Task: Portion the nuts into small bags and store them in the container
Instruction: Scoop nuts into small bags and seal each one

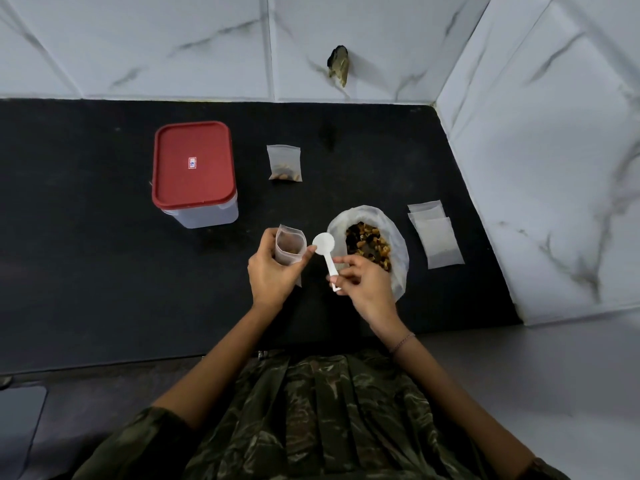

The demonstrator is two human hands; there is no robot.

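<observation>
On the left of the black counter [104, 271] stands the container [194, 168], with its red lid on. A little to its right lies one small filled bag [284, 163] with some nuts at the bottom. Nearer the person, the left hand [273, 271] is curled round an open bag [290, 249] and holds it upright, with a few nuts inside. Just beside its mouth is the white scoop [325, 251], which looks empty. The right hand [363, 285] pinches its handle. The two hands are close but not joined. Next comes the big bag of nuts [369, 242], open at the top, and then a pile of empty bags [434, 233]. The open bag is soft, so its mouth could fold shut. Then nuts tipped from the scoop would fall onto the counter.
</observation>
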